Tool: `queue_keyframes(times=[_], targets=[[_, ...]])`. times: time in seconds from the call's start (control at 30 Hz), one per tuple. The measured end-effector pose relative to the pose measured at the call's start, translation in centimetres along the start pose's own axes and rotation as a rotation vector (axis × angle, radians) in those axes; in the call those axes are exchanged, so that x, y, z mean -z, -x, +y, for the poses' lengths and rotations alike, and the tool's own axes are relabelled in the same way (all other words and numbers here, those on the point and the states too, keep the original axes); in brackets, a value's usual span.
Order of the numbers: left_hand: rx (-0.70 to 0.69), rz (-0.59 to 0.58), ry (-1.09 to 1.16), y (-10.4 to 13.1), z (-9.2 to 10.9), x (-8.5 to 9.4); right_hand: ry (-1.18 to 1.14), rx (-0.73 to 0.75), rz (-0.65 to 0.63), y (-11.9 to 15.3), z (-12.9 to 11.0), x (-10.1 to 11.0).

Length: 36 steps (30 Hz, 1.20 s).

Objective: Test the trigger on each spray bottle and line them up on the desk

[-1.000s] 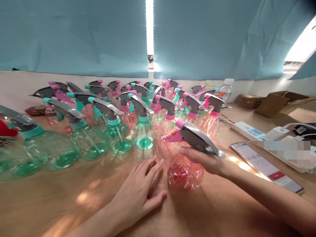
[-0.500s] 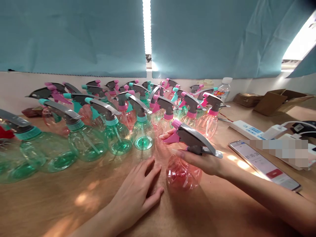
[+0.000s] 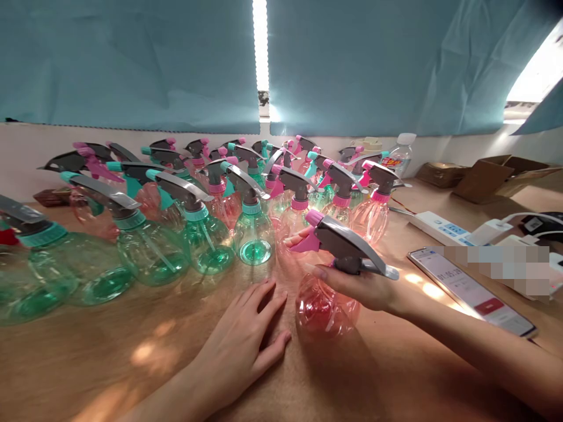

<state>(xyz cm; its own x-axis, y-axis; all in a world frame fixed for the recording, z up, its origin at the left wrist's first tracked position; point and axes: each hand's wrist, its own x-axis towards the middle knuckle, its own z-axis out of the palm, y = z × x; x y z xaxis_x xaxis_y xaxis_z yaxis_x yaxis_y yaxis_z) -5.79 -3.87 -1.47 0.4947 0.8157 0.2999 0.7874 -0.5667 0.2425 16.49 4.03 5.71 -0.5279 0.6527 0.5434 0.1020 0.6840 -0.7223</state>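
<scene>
A pink spray bottle (image 3: pixel 323 308) with a grey-and-pink trigger head stands near the front of the table. My right hand (image 3: pixel 358 286) wraps round its neck, the thumb on the near side and other fingertips showing behind the pink trigger. Flat on the tabletop, just left of that bottle, rests my left hand (image 3: pixel 253 325), fingers spread and holding nothing. Beyond it stand a green spray bottle (image 3: pixel 254 234) and another green spray bottle (image 3: pixel 209 246), both with grey-and-teal heads. The far fingers of my right hand are partly hidden by the trigger.
Several more green and pink spray bottles crowd the back and left of the wooden table (image 3: pixel 185 363). On the right lie a phone (image 3: pixel 470 293) and a white power strip (image 3: pixel 444 228). Behind them sits an open cardboard box (image 3: pixel 492 176), with a clear capped bottle (image 3: pixel 402 155) nearby.
The view has shifted very slightly. Both hands and the pink spray bottle keep practically the same places and poses.
</scene>
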Motion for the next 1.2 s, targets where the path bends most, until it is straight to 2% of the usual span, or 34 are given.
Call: queue_keyframes(times=[0.27,0.47,0.7,0.97,1.2], targets=[[-0.005,-0.007,-0.014,0.0,-0.1,0.0,0.189,-0.060,-0.032,0.3,0.0,0.9],[-0.006,0.000,-0.013,0.0,-0.1,0.0,0.101,-0.072,-0.016,-0.1,-0.8,0.9],[-0.008,-0.007,0.004,-0.1,0.1,0.2,0.136,-0.053,-0.036,0.1,-0.3,0.9],[-0.001,-0.012,0.006,-0.1,0.1,0.1,0.058,-0.090,0.023,0.3,-0.2,0.2],[-0.002,-0.011,-0.006,-0.1,0.0,0.1,0.005,-0.065,0.056,0.0,-0.4,-0.1]])
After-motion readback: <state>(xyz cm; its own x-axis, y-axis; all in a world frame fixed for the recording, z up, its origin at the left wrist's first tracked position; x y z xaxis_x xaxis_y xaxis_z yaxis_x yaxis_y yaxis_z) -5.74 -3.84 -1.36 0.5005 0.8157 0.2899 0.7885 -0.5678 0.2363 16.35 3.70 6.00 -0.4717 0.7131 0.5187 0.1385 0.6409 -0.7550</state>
